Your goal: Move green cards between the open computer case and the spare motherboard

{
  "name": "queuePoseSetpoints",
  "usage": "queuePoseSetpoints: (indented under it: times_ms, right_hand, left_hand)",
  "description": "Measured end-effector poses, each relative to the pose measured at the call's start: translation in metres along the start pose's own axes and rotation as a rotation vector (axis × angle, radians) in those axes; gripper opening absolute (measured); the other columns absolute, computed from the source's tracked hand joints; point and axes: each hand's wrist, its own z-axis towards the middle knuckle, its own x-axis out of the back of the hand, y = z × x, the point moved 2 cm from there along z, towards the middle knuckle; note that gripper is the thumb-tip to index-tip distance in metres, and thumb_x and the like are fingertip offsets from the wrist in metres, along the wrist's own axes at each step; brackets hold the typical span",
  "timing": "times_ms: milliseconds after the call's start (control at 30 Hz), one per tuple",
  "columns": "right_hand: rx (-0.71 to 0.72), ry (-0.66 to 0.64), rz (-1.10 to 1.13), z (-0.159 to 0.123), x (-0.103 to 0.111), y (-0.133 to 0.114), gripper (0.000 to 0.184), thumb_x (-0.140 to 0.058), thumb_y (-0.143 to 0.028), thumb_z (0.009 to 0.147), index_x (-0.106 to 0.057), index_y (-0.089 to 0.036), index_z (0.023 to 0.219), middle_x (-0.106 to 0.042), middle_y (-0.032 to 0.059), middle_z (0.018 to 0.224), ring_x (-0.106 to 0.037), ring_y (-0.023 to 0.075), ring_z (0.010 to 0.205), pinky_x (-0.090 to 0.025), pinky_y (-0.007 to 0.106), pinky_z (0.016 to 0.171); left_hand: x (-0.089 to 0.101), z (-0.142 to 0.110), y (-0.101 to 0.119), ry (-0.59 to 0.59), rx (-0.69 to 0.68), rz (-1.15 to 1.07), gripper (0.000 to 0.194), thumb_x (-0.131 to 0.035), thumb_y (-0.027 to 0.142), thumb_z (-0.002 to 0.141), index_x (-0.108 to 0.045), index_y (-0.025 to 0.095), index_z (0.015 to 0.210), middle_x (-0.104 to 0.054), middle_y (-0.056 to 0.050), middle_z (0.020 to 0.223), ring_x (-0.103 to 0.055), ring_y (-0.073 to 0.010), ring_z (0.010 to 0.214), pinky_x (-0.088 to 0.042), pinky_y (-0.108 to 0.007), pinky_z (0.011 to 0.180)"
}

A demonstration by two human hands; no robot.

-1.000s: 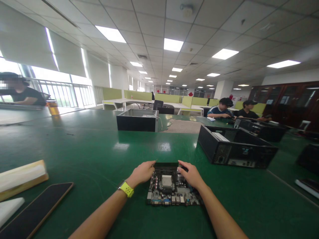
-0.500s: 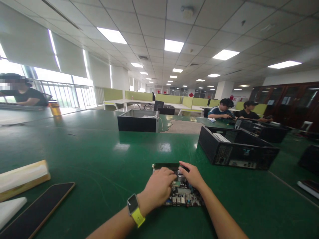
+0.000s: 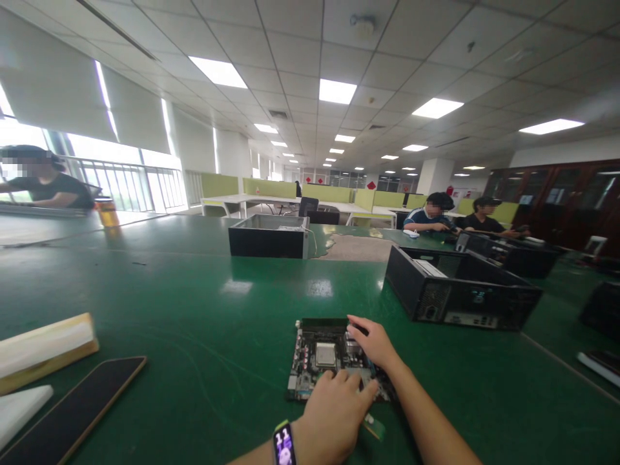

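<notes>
A motherboard (image 3: 303, 368) lies flat on the green table, with a square silver processor (image 3: 325, 354) in its socket. My left hand (image 3: 334, 410) is over the board's near edge, back of the hand up and fingers curled. From its thumb side sticks the end of a small green circuit board (image 3: 375, 427); the rest is hidden under the hand. At the far right corner, my right hand (image 3: 372, 342) grips the motherboard, thumb beside a silver heat sink (image 3: 352, 347). Its other fingers are partly hidden.
An open black computer case (image 3: 465, 290) stands at the right, another case (image 3: 268, 239) farther back. A phone (image 3: 72, 413) and a cream-coloured block (image 3: 48, 349) lie at the left. Co-workers (image 3: 431, 216) sit across the table and at the far left.
My left hand has moved from the motherboard's upper part down to its near edge, uncovering the processor. The small green circuit board now shows beneath it. My right hand has stayed put.
</notes>
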Motion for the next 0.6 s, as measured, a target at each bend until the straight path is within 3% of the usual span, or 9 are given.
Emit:
queuePoseSetpoints:
  times_ms: [267, 433, 533, 600]
  right_hand:
    - [-0.028, 0.019, 0.033, 0.000, 0.001, 0.000, 0.045, -0.052, -0.044, 0.079, -0.064, -0.017, 0.113, -0.065, 0.0085, 0.112, -0.059, 0.0229, 0.106, -0.042, 0.038, 0.097]
    - [-0.012, 0.107, -0.033, 0.002, 0.002, -0.001, 0.046, -0.050, -0.044, 0.079, -0.064, -0.016, 0.113, -0.064, 0.0096, 0.114, -0.057, 0.0235, 0.107, -0.041, 0.039, 0.097]
    - [0.041, 0.207, -0.258, 0.010, 0.019, -0.006, 0.045, -0.047, -0.044, 0.082, -0.064, -0.017, 0.112, -0.063, 0.0092, 0.115, -0.055, 0.0232, 0.110, -0.040, 0.038, 0.098]
    - [0.044, 0.258, -0.372, 0.021, 0.043, -0.008, 0.046, -0.046, -0.044, 0.082, -0.065, -0.015, 0.111, -0.062, 0.0113, 0.116, -0.052, 0.0248, 0.112, -0.038, 0.038, 0.099]
  left_hand:
    - [-0.008, 0.000, 0.006, -0.029, 0.006, 0.024, 0.052, -0.048, 0.029, 0.080, -0.040, 0.027, 0.132, -0.051, -0.015, 0.125, -0.049, -0.0329, 0.112, -0.041, -0.050, 0.089]
    - [-0.010, 0.001, 0.006, -0.066, 0.018, 0.013, 0.049, -0.045, 0.029, 0.082, -0.042, 0.023, 0.131, -0.047, -0.018, 0.131, -0.045, -0.0357, 0.117, -0.037, -0.056, 0.093]
    - [-0.014, 0.003, 0.000, -0.030, 0.025, 0.008, 0.046, -0.042, 0.029, 0.084, -0.043, 0.023, 0.130, -0.047, -0.018, 0.130, -0.044, -0.0348, 0.118, -0.038, -0.055, 0.094]
    - [-0.015, 0.004, -0.008, 0.005, 0.050, 0.027, 0.046, -0.042, 0.027, 0.084, -0.043, 0.023, 0.130, -0.047, -0.017, 0.131, -0.043, -0.0350, 0.119, -0.038, -0.055, 0.094]
